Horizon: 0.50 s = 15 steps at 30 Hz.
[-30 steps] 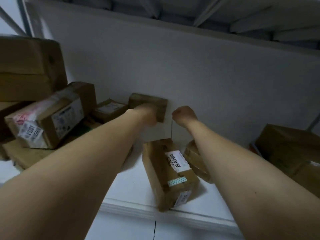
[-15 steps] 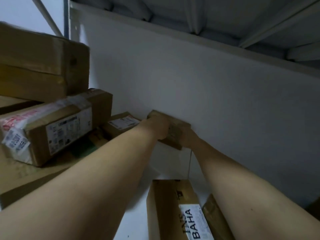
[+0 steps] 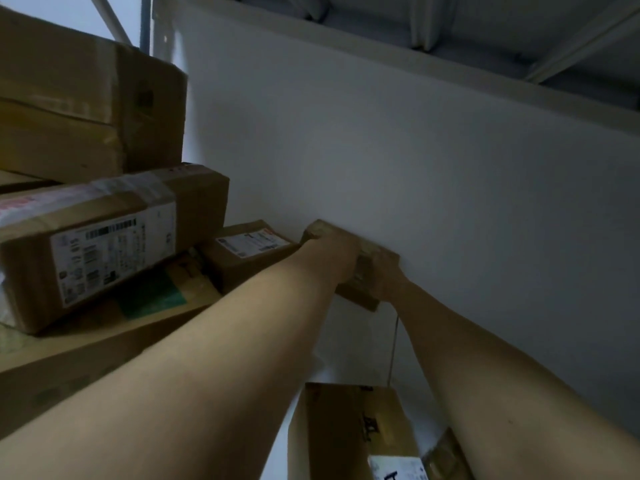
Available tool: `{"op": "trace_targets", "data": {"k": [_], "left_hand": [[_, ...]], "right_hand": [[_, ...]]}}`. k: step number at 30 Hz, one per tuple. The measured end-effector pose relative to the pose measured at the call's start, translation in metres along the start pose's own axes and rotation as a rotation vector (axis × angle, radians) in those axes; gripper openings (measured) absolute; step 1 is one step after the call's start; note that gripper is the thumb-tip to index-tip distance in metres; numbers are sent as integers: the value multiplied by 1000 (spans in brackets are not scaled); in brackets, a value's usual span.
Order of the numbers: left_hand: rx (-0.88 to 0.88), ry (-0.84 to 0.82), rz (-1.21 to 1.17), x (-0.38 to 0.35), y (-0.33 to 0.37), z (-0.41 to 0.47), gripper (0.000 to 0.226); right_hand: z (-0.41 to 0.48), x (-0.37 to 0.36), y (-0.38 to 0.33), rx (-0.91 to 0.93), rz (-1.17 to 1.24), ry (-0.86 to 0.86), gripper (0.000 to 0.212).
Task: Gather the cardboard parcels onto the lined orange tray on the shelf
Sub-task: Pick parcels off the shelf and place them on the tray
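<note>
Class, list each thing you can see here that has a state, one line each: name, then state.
Small parcel: held by both hands, against the back wall.
Left hand: closed on the small parcel.
Right hand: closed on the small parcel's right end.
Labelled parcel: taped shut, lying tilted on the pile.
Big box: shut, on top of the pile.
Front parcel: shut, lying on the shelf.

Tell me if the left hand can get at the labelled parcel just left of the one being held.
Probably yes: the labelled parcel lies uncovered beside the left hand, but that hand is busy gripping the small parcel.
</note>
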<state>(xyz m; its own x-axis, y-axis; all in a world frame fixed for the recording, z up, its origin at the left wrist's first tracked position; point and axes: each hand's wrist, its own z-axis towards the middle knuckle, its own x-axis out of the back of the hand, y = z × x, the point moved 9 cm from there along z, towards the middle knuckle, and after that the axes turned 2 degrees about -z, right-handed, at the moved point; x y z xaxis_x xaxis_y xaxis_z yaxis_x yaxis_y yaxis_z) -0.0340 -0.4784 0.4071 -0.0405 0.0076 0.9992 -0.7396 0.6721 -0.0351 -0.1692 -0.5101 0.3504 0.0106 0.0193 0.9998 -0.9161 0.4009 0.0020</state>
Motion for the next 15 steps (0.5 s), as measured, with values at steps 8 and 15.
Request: {"op": "trace_targets", "data": {"k": [8,15], "left_hand": [[32,-49,-120,-6,-3,6,39],[35,-32,-224,-6,-6,4,37]], "right_hand": [[-36,33,5,-122,-2,98,83],[-25,26,10,-205,144,-150,146]]}}
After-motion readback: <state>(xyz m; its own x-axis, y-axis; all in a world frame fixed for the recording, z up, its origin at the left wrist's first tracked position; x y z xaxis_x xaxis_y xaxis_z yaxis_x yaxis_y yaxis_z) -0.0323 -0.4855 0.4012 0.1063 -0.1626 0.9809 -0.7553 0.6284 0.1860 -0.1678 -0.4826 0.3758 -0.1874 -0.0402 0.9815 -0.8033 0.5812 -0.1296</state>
